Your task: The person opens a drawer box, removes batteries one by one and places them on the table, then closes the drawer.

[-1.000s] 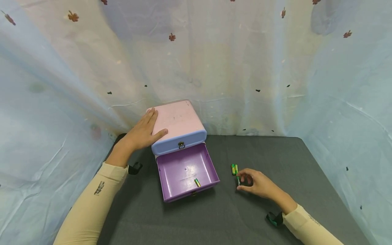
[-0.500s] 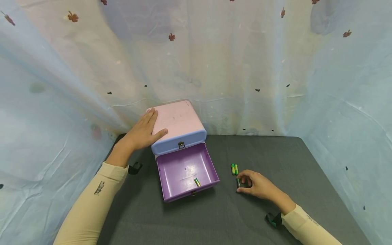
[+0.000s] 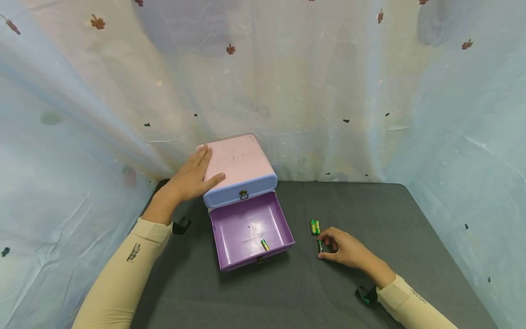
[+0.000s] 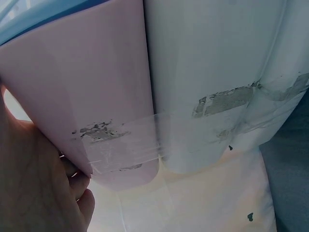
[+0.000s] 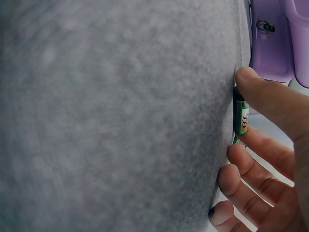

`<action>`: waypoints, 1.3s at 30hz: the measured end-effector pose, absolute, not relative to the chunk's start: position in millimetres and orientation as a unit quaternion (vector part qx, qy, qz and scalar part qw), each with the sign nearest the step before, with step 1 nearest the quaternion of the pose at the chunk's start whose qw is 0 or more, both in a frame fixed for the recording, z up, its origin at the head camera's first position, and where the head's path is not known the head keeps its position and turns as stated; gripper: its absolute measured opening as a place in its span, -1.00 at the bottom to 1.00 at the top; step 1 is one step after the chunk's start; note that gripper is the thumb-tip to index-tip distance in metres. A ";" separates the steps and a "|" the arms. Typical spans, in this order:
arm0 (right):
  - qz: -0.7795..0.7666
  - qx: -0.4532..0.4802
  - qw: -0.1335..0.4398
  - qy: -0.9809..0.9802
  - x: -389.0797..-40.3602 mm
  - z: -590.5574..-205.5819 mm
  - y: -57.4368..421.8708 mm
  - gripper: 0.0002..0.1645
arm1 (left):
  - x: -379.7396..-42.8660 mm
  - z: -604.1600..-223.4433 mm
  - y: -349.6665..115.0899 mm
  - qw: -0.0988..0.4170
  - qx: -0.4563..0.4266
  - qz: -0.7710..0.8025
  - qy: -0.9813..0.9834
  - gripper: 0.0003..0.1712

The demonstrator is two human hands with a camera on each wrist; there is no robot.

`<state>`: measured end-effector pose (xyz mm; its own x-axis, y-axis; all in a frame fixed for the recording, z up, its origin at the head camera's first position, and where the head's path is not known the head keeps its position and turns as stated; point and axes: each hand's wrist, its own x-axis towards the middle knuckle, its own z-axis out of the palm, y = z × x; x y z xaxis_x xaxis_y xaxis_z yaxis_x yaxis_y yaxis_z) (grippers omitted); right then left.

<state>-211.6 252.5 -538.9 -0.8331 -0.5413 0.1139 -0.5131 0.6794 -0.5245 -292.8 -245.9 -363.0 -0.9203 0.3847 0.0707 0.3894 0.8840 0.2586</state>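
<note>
My left hand rests on the pink top of a small drawer cabinet, its fingers spread over the left edge. In the left wrist view, that hand lies against the cabinet's pink side. My right hand pinches a green battery end to end between thumb and forefinger, at the dark tabletop. The right wrist view shows this battery between the thumb and forefinger. Just beyond it, two green batteries lie side by side. Another battery lies in the pulled-out purple drawer.
A blue drawer with a ring pull sits closed above the purple one. The grey cloth-covered table extends to the right. A pale patterned curtain hangs behind and along both sides.
My right hand and its battery have shifted slightly towards me, a little away from the two batteries on the table. My left hand and the cabinet have stayed still.
</note>
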 end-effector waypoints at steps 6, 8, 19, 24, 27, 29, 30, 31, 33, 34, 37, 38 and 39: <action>-0.280 -0.289 0.030 0.915 -211.1 -537.1 252.1 -0.50 | -292.6 -362.3 -245.4 0.013 -0.200 -0.134 -0.971 0.21; -0.281 -0.289 0.029 0.915 -210.8 -536.9 252.1 -0.50 | -292.5 -362.3 -245.2 0.014 -0.200 -0.134 -0.970 0.21; -0.292 -0.298 0.025 0.909 -209.0 -534.5 253.1 -0.49 | -292.8 -363.0 -246.3 0.013 -0.201 -0.138 -0.970 0.21; -0.290 -0.296 0.028 0.910 -207.5 -531.3 253.4 -0.48 | -292.7 -363.1 -246.3 0.013 -0.200 -0.138 -0.970 0.21; -0.290 -0.295 0.029 0.910 -206.2 -528.6 253.2 -0.48 | -292.7 -363.1 -246.3 0.013 -0.201 -0.139 -0.970 0.21; -0.291 -0.296 0.026 0.909 -205.2 -526.0 252.7 -0.49 | -292.7 -363.0 -246.3 0.013 -0.202 -0.141 -0.969 0.21; -0.291 -0.298 0.024 0.909 -204.5 -524.1 252.1 -0.50 | -292.9 -363.0 -246.5 0.013 -0.203 -0.141 -0.969 0.21; -0.291 -0.299 0.021 0.909 -203.9 -522.1 251.3 -0.51 | -293.0 -362.9 -246.7 0.013 -0.203 -0.142 -0.969 0.21; -0.291 -0.304 0.014 0.907 -202.8 -517.5 249.4 -0.53 | -293.3 -363.0 -247.0 0.014 -0.203 -0.143 -0.969 0.20; -0.290 -0.307 0.010 0.906 -202.3 -514.9 248.1 -0.53 | -293.7 -363.3 -247.3 0.013 -0.203 -0.143 -0.969 0.20; -0.291 -0.320 -0.001 0.902 -201.2 -506.8 243.4 -0.53 | -293.9 -363.7 -247.3 0.012 -0.204 -0.144 -0.968 0.20; -0.291 -0.325 -0.006 0.900 -201.0 -504.2 241.5 -0.52 | -293.9 -363.7 -247.3 0.012 -0.204 -0.144 -0.968 0.20; -0.292 -0.329 -0.009 0.898 -200.7 -501.5 239.6 -0.52 | -293.8 -363.7 -247.1 0.012 -0.204 -0.144 -0.968 0.20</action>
<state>-200.7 239.6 -501.5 -0.7834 -0.5853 0.2089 -0.5961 0.6127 -0.5188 -293.8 -247.1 -363.7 -0.9167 0.3910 0.0820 0.3979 0.8754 0.2743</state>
